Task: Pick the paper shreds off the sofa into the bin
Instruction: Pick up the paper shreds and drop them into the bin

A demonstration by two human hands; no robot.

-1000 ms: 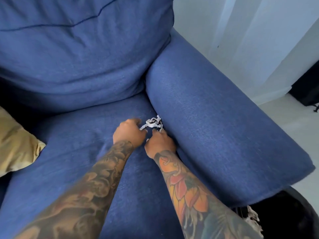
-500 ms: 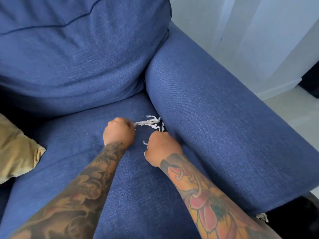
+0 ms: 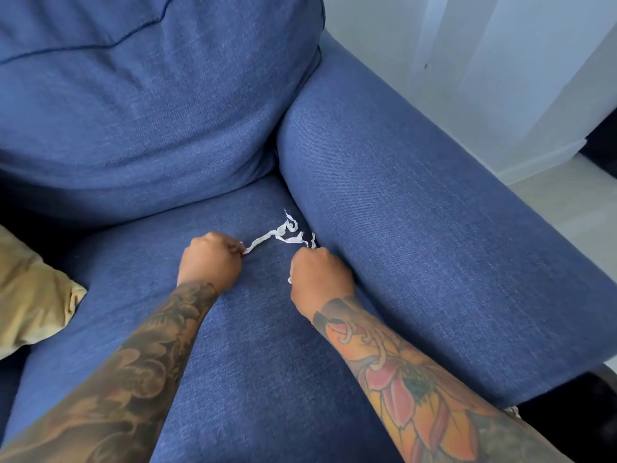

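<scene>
White paper shreds lie strung out on the blue sofa seat, close to the base of the armrest. My left hand is a closed fist pinching the left end of the shreds. My right hand is also fisted, with strips poking out above its knuckles and a small bit showing at its left side. The black bin is only a dark shape at the bottom right, beyond the armrest; a few shreds show at its edge.
The thick blue armrest runs along the right of the seat. A big blue back cushion fills the top left. A tan pillow lies at the left edge. White wall and pale floor are on the right.
My hands have drawn apart, the left moving left, and the bunched shreds are now stretched into a line between them. The view shifted so the bin shows less.
</scene>
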